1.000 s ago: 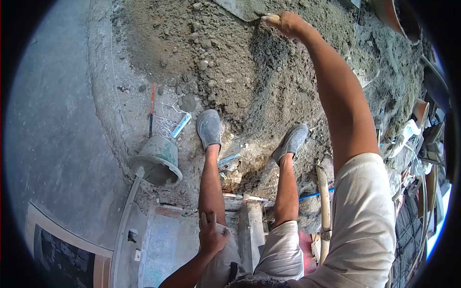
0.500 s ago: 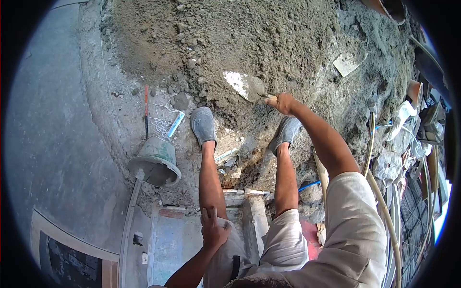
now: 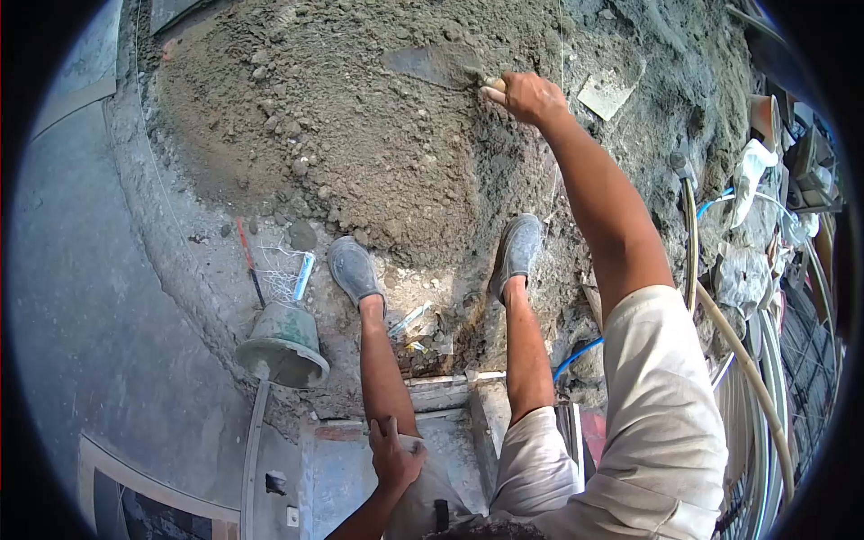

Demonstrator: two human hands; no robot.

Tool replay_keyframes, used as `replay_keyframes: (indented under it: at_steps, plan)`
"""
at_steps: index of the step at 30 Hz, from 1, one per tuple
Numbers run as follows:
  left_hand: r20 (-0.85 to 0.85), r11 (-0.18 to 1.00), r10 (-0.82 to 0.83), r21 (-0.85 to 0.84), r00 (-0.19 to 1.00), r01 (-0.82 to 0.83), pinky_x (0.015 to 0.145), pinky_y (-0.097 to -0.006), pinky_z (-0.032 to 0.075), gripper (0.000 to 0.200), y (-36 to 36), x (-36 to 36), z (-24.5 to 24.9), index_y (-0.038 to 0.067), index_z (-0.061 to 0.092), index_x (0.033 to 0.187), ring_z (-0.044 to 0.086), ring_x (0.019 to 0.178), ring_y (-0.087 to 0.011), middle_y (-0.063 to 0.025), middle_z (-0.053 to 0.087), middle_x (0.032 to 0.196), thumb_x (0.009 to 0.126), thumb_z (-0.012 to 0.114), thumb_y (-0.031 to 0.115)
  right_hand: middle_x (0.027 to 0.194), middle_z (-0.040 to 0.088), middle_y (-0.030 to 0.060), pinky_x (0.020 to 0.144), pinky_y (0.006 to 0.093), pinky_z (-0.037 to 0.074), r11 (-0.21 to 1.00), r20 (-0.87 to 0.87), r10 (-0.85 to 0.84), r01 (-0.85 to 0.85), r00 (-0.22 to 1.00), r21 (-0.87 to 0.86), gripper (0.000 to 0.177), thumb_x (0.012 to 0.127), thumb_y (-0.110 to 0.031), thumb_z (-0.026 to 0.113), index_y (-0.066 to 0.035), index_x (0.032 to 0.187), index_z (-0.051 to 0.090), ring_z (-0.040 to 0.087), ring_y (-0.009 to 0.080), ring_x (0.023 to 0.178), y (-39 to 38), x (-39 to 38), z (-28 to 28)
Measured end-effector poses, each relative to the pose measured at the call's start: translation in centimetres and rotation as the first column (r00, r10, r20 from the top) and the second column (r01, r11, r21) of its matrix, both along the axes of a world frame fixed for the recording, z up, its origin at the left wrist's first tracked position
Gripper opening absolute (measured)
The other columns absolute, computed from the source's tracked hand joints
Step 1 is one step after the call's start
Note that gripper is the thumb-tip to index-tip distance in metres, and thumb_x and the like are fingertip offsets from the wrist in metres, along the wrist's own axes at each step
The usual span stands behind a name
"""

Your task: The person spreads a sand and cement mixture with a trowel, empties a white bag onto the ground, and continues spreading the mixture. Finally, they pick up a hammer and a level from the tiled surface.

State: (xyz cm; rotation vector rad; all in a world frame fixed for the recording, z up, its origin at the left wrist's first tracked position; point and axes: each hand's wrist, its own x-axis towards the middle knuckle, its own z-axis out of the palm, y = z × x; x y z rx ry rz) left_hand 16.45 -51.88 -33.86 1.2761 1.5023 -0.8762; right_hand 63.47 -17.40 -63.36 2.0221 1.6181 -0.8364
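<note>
My right hand (image 3: 526, 94) is stretched out far over a big heap of grey mortar and sand (image 3: 360, 126) and grips the handle of a trowel (image 3: 432, 65), whose blade lies flat on the heap. My left hand (image 3: 394, 453) rests on my left thigh, fingers slightly spread, holding nothing. My feet in grey shoes (image 3: 353, 268) stand at the near edge of the heap.
A green bucket (image 3: 282, 342) lies tipped on the ground at left, beside a red-handled tool (image 3: 247, 265) and a blue-white tube (image 3: 303, 275). A flat tile piece (image 3: 607, 90) lies on the heap. Hoses, pipes and clutter (image 3: 765, 270) crowd the right side. Smooth concrete floor (image 3: 81, 270) spreads left.
My right hand carried the trowel back out from near my feet to the far part of the heap. My left hand stayed on my thigh.
</note>
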Motion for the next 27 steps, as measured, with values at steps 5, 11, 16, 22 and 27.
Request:
replay_keyframes:
  at_steps: [5, 11, 16, 22, 27]
  plan:
    - [-0.019, 1.0, -0.019, -0.008, 1.0, 0.019, 0.1, -0.0501, 0.038, 0.082, 0.3, 0.7, 0.2, 0.005, 0.037, 0.136, 0.034, 0.125, -0.0505, -0.0357, 0.028, 0.138, 0.067, 0.074, 0.028, 0.11, 0.064, 0.0136, 0.086, 0.0417, 0.05, 0.986, -0.009, -0.163, 0.163, 0.987, -0.035, 0.072, 0.088, -0.07, 0.035, -0.007, 0.112, 0.059, 0.061, 0.0269, 0.103, 2.2, 2.4, -1.7]
    - [-0.024, 1.0, -0.025, -0.013, 0.999, 0.025, 0.101, -0.0498, 0.036, 0.083, 0.4, 0.9, -0.1, 0.005, 0.036, 0.136, 0.034, 0.126, -0.0501, -0.0358, 0.027, 0.139, 0.066, 0.074, 0.026, 0.115, 0.06, 0.0221, 0.092, 0.0454, 0.045, 0.924, -0.077, -0.382, 0.38, 0.921, -0.039, 0.071, 0.09, -0.065, 0.035, -0.003, 0.119, 0.056, 0.058, 0.0364, 0.107, 0.2, 3.2, -1.3]
    - [-0.02, 1.0, -0.012, -0.015, 1.0, 0.012, 0.101, -0.0499, 0.036, 0.081, 0.3, 0.5, -0.1, 0.005, 0.037, 0.136, 0.033, 0.125, -0.0504, -0.0359, 0.027, 0.139, 0.066, 0.074, 0.026, 0.083, 0.064, 0.0244, 0.065, 0.043, 0.051, 0.835, -0.162, -0.535, 0.548, 0.829, 0.047, 0.076, 0.088, -0.067, 0.042, 0.005, 0.103, 0.058, 0.064, 0.0343, 0.067, -1.2, 5.0, -1.5]
    - [-0.009, 1.0, -0.009, -0.004, 1.0, 0.009, 0.101, -0.0501, 0.036, 0.08, 0.4, 0.3, -0.1, 0.005, 0.038, 0.135, 0.034, 0.125, -0.0507, -0.0359, 0.027, 0.139, 0.066, 0.073, 0.026, 0.095, 0.064, 0.0278, 0.079, 0.0479, 0.047, 0.789, -0.284, -0.514, 0.577, 0.809, 0.214, 0.063, 0.091, -0.059, 0.042, -0.001, 0.112, 0.057, 0.062, 0.0408, 0.091, -1.8, -2.8, 0.7]
    - [-0.013, 0.999, -0.041, -0.004, 0.999, 0.04, 0.101, -0.0501, 0.037, 0.079, 0.0, 0.0, -0.2, 0.005, 0.039, 0.135, 0.032, 0.127, -0.0503, -0.0349, 0.027, 0.139, 0.068, 0.072, 0.029, 0.11, 0.063, 0.0203, 0.089, 0.0448, 0.047, 0.865, -0.216, -0.418, 0.459, 0.883, 0.202, 0.056, 0.091, -0.057, 0.043, -0.01, 0.119, 0.055, 0.06, 0.0362, 0.104, 3.6, -3.6, -3.2]
